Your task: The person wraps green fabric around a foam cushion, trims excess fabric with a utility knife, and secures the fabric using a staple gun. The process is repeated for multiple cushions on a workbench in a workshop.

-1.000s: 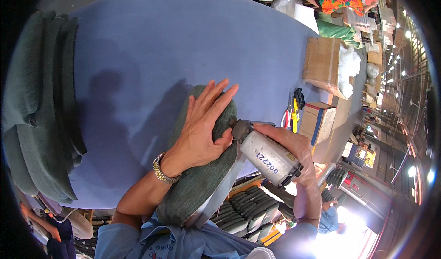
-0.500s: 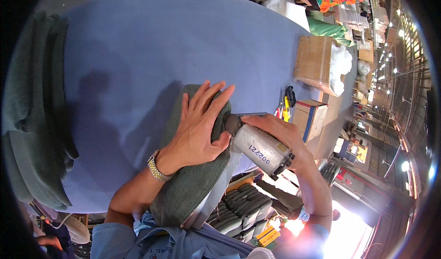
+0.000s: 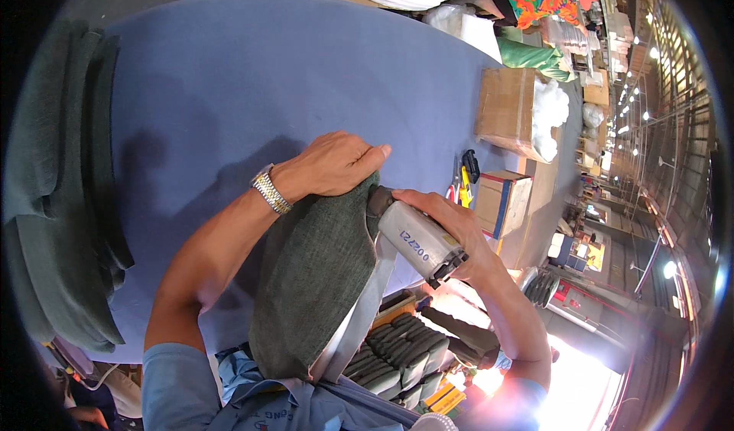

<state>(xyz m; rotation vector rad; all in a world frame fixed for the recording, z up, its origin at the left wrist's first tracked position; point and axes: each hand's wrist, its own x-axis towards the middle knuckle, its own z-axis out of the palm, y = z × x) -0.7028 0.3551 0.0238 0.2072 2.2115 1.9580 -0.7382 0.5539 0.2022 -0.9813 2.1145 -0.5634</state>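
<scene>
Head view: two bare hands work on one dark green fabric cushion [image 3: 310,278], directions being read as on a clock face laid over the picture. The cushion stands between the person's chest and the near side of a blue worktop [image 3: 252,64], its long axis running from about seven o'clock, at the blue shirt [image 3: 176,377], to about one o'clock. The left hand [image 3: 336,167], wearing a metal-banded wristwatch [image 3: 271,189], rests on the far end, the thumb pointing toward two o'clock; its fingers are hidden, so how tightly that grip is closed cannot be told. The right hand [image 3: 455,232] is clasped around a grey cylindrical hand tool [image 3: 417,240], whose dark nose [image 3: 378,200] meets the cushion's right-hand edge near the far end.

Key relation: the cushion's bulk lies between eight and nine o'clock from the right grip and near six from the left. The left hand is nearer, touching the fabric; the right reaches it only through the tool, whose axis slants from half past ten to half past four, across the cushion's length. A pale grey band [image 3: 359,316] follows the same edge toward seven o'clock.

Surroundings: stacked dark cushions [image 3: 65,202] at nine o'clock; scissors [image 3: 454,185] and a yellow-handled cutter [image 3: 465,191] near twelve from the right hand; beyond, a cardboard carton [image 3: 505,110] with white filling [image 3: 549,118].
</scene>
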